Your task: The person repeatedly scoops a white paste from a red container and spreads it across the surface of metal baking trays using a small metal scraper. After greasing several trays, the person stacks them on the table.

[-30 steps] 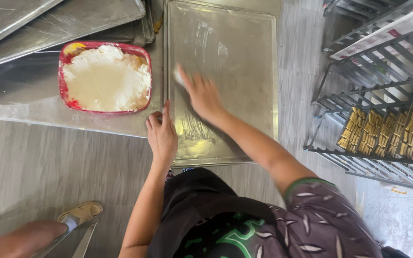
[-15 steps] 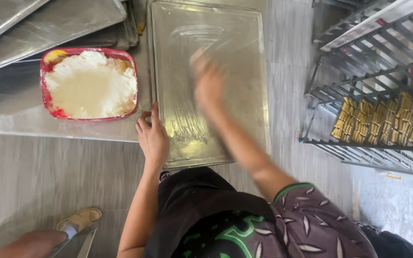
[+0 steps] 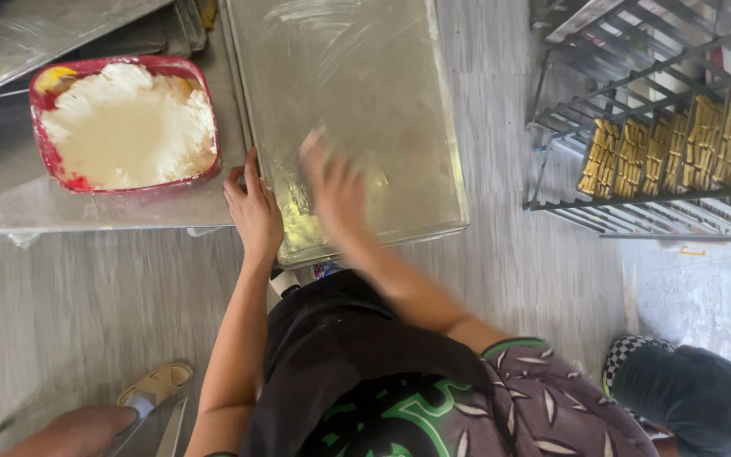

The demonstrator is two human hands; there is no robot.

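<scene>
The right hand [image 3: 332,188] lies flat on the metal baking tray [image 3: 382,101], its fingers spread and pressed to the sheet with nothing held between them; it is blurred, so the exact set of each finger cannot be told. Under and around those fingers the tray's surface shows pale, greasy smears, thickest near the tray's near-left corner. The left hand [image 3: 254,211] rests just beside it on the tray's left rim, fingers extended and loosely together, thumb side toward the tray, pressing on the edge rather than closing around anything. Both forearms reach forward from the person's body, the left nearly straight, the right angled in from the right with the elbow bent. The tray sits on a steel worktop [image 3: 86,211], its near end overhanging the table edge. To the left of the left hand, well apart from the fingers, stands a red tub [image 3: 48,161] filled with a white, soft fat. More empty trays [image 3: 61,25] are stacked at the far left. To the right, a wire rack [image 3: 662,127] holds rows of golden baked pieces.
</scene>
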